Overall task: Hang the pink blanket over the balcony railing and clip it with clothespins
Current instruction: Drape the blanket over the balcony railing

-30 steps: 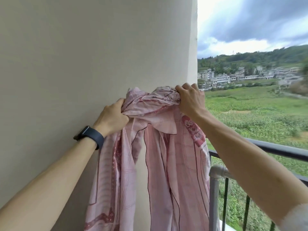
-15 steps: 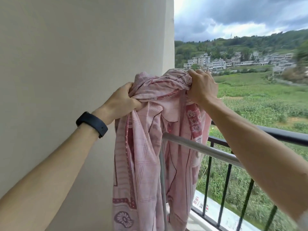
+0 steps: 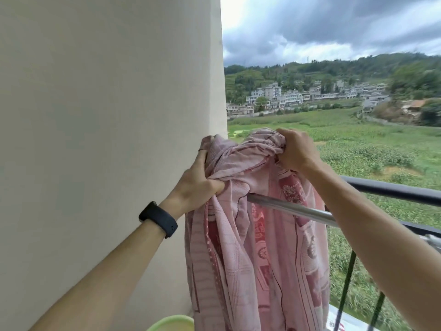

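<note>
Since the earlier frame, my view has shifted right and down: more of the silver rail [image 3: 293, 209] is exposed, and a green basin [image 3: 170, 324] has come into view at the bottom edge. The pink blanket [image 3: 257, 259] remains bunched and lifted at the wall end of the rail. Its gathered top sits above the rail, and its folds hang down on both sides of it, some in front and some behind.

My left hand [image 3: 199, 181] grips the left part of the bunch, fingers closed tight on the cloth, thumb pressed into a fold. My right hand [image 3: 296, 151] grips the right part of the bunch higher up, fingers curled over and clamped on the fabric. Both hands are close together, with only the wad of cloth between them.

A black band [image 3: 158, 218] is on my left wrist. The black balcony railing [image 3: 393, 191] runs beyond the silver rail, partly behind my right forearm. A pale wall [image 3: 95, 115] fills the left side, just beside the blanket.
</note>
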`<state>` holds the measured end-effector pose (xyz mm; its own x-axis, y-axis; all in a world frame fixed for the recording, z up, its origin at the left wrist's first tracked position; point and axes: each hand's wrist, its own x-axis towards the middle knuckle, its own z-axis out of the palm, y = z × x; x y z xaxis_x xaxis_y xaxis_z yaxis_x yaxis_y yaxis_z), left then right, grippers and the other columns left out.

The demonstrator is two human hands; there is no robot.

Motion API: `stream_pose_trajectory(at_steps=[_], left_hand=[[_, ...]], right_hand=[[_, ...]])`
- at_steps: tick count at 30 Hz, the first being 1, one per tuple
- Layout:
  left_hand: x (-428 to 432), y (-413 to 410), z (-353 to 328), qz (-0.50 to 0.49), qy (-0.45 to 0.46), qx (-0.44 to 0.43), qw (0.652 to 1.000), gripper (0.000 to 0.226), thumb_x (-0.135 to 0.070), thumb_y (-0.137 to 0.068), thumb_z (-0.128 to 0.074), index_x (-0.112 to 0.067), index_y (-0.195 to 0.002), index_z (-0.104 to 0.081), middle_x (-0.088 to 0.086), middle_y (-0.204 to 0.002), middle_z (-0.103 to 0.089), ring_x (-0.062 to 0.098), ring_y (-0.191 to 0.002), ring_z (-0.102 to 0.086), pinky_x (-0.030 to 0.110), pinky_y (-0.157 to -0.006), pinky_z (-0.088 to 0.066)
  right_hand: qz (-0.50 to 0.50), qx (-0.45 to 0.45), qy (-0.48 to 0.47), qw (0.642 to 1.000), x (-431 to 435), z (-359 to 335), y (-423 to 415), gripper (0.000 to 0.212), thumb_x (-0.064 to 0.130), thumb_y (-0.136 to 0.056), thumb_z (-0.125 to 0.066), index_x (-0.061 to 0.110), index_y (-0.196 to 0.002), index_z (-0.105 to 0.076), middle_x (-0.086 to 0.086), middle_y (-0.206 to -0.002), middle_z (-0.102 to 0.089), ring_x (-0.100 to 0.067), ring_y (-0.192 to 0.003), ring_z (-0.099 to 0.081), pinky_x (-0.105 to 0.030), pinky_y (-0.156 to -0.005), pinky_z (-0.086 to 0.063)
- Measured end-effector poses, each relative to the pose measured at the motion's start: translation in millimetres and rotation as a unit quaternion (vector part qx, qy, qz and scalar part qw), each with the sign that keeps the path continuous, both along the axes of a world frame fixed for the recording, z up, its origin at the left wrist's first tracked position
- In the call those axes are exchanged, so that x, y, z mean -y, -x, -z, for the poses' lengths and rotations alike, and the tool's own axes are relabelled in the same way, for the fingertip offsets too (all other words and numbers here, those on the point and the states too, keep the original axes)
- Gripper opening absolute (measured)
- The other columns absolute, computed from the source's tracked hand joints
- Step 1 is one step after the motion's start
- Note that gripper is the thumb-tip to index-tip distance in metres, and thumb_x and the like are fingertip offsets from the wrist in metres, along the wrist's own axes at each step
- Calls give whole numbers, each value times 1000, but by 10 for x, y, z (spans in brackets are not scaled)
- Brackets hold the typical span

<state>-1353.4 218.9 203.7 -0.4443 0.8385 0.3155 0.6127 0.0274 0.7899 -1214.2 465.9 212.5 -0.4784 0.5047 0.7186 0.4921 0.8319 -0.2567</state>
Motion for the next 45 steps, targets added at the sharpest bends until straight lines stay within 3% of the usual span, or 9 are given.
stream_pose_trajectory(at_steps=[4, 7, 14, 21, 25, 29, 34, 38, 45], left_hand=[[35, -269, 676, 39, 68, -58, 995, 112, -17, -74, -68, -51, -146, 10, -12, -122, -45, 20, -97, -62, 41, -83, -55], [25, -358, 1052, 25, 85, -96, 991, 106, -43, -77, -68, -50, -142, 14, 0, -146, -41, 25, -112, -59, 44, -89, -54], [-4, -516, 1273, 6, 74, -97, 992, 108, -39, -82, -67, -50, -138, 24, 4, -159, -21, 30, -114, -58, 43, -91, -53], [-6, -487, 1257, 62, 42, -11, 997, 127, -48, -67, -86, -29, -152, 7, -4, -154, -14, 13, -141, -18, 27, -111, -19], [-85, -440, 1183, 50, 8, 65, 997, 111, -64, -65, -79, -29, -149, -15, -7, -149, -25, 10, -137, -27, 33, -115, -24], [-89, -348, 1176, -18, -7, 73, 997, 64, -54, -82, -69, -25, -134, -45, -9, -130, -56, 14, -122, -52, 38, -106, -42], [-44, -273, 1162, -22, -25, -8, 999, 25, -34, -90, -67, -29, -112, -55, -19, -90, -63, 4, -82, -63, 18, -72, -49], [-115, -48, 1044, -76, -64, -56, 993, 25, -19, -93, -60, -23, -116, -52, -1, -83, -63, 14, -66, -57, 15, -54, -40], [-385, 889, 531, -104, -14, -53, 993, 23, -19, -96, -51, -17, -118, -58, 4, -104, -61, 25, -95, -53, 30, -79, -37]], right_hand=[[-35, 131, 113, 984, 274, 290, -544, 20, 2, -84, -68, 20, -94, -70, 2, -83, -71, -21, -79, -70, -28, -66, -53], [-51, 102, 165, 980, 574, 493, -811, 31, 5, -80, -74, 21, -106, -73, 3, -91, -73, -16, -80, -68, -29, -72, -54], [-18, 80, 160, 984, 1131, 594, -1010, 64, 6, -83, -58, 35, -141, -52, 7, -140, -54, -16, -122, -52, -39, -101, -48], [103, 93, -39, 990, 1360, 1284, -1151, 59, 37, -95, -36, 30, -153, -33, -3, -155, -42, -24, -142, -38, -45, -119, -26], [115, -13, -44, 992, 1474, 1437, -1148, 60, 42, -93, -48, 26, -151, -40, -3, -157, -38, -21, -149, -26, -46, -123, -16], [58, -202, 80, 974, 1773, 1553, -1020, 57, 52, -90, -56, 24, -139, -48, 1, -147, -42, -14, -139, -33, -30, -117, -25], [6, -219, 273, 937, 2095, 1489, -718, 108, 52, -77, -77, 34, -155, -5, 8, -148, -26, 3, -125, -26, -27, -105, -28], [46, -143, 160, 976, 1892, 1382, -588, 98, 9, -81, -75, 27, -156, -14, 2, -107, -57, -6, -76, -53, -27, -72, -51], [213, -61, 59, 973, 1447, 899, -917, 53, -2, -78, -61, 10, -129, -54, -6, -82, -60, -6, -52, -42, -18, -45, -28]])
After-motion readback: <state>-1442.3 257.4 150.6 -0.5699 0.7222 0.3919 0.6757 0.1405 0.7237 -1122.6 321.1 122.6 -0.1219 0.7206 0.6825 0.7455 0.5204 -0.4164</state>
